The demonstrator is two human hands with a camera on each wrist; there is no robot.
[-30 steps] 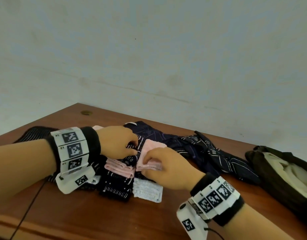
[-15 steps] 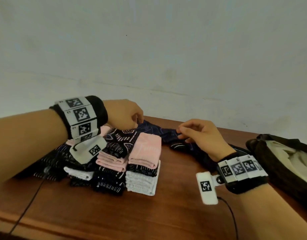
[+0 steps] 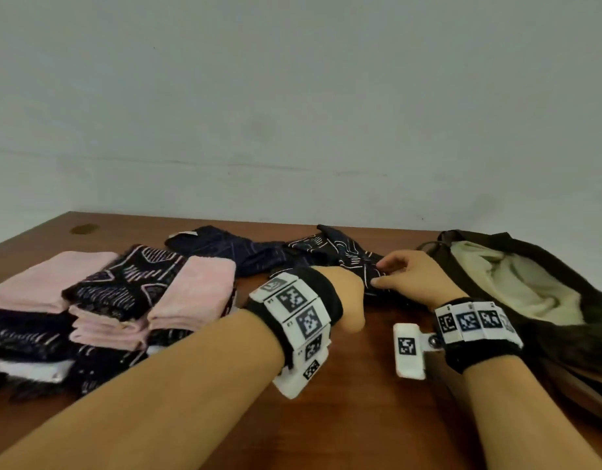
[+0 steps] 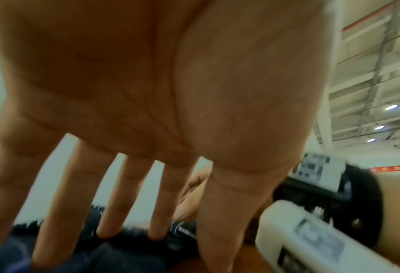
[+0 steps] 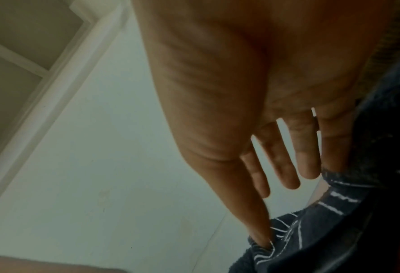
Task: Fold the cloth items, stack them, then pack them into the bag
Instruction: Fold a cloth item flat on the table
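Folded cloths lie in stacks at the left: a pink one (image 3: 197,290) on top, a black patterned one (image 3: 129,279) beside it and another pink one (image 3: 51,283). A crumpled black cloth with pale line patterns (image 3: 340,252) lies unfolded at mid-table. My left hand (image 3: 350,293) reaches across to it; in the left wrist view its fingers (image 4: 128,194) are straight and spread, tips on dark cloth (image 4: 124,254). My right hand (image 3: 408,276) touches the same cloth from the right, fingers (image 5: 276,175) straight and the thumb tip pressing into a striped fold (image 5: 311,240).
A second unfolded navy cloth (image 3: 224,245) lies behind the stacks. A dark bag (image 3: 564,347) with a cream lining lies open at the right edge of the wooden table (image 3: 360,418). A pale wall rises right behind the table.
My left hand has left the folded stacks and swung right to the crumpled black cloth. My right hand has come down onto that cloth. The view has panned right.
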